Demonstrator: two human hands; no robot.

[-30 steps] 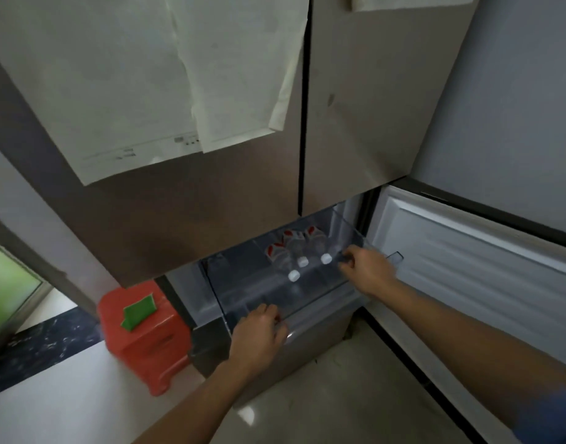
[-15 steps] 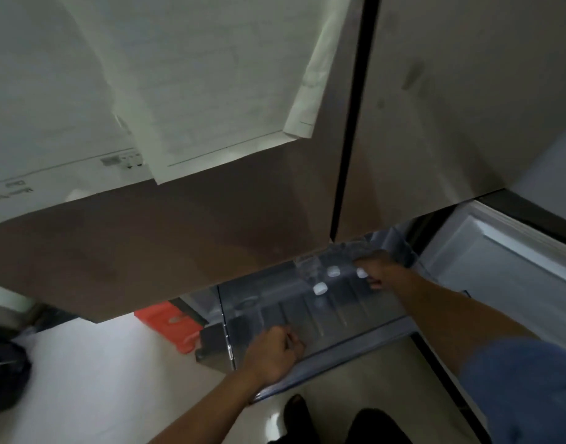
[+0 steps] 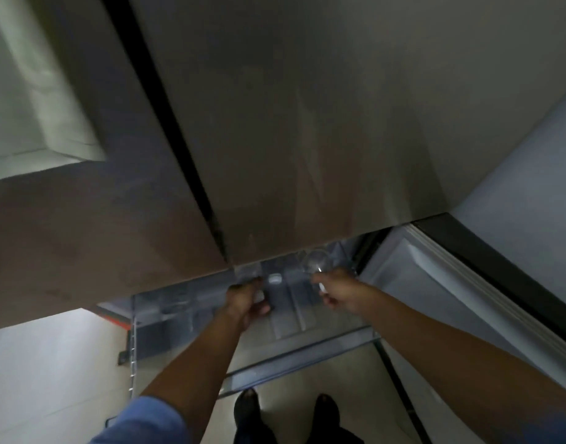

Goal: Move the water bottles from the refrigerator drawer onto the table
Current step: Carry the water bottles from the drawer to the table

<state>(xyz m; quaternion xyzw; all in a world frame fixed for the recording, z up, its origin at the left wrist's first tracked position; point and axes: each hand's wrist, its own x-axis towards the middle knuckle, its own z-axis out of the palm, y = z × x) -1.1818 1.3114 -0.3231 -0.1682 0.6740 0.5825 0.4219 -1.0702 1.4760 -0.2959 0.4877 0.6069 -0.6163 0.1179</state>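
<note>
Both hands reach into the clear refrigerator drawer (image 3: 307, 346). The left hand (image 3: 248, 299) curls round the left bottle (image 3: 259, 296), whose white cap shows between thumb and fingers. The right hand (image 3: 337, 291) grips the right bottle (image 3: 316, 261), its blurred clear body lying beyond the knuckles. The middle bottle (image 3: 274, 278) shows its white cap between the hands. An open door panel (image 3: 435, 299) lies right of the right hand.

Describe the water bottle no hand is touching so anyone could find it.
Under the closed fridge doors, a clear drawer is pulled out. Between the left hand and right hand, the free bottle shows as a round white cap. Unlike it, the left bottle and right bottle are each gripped.
</note>
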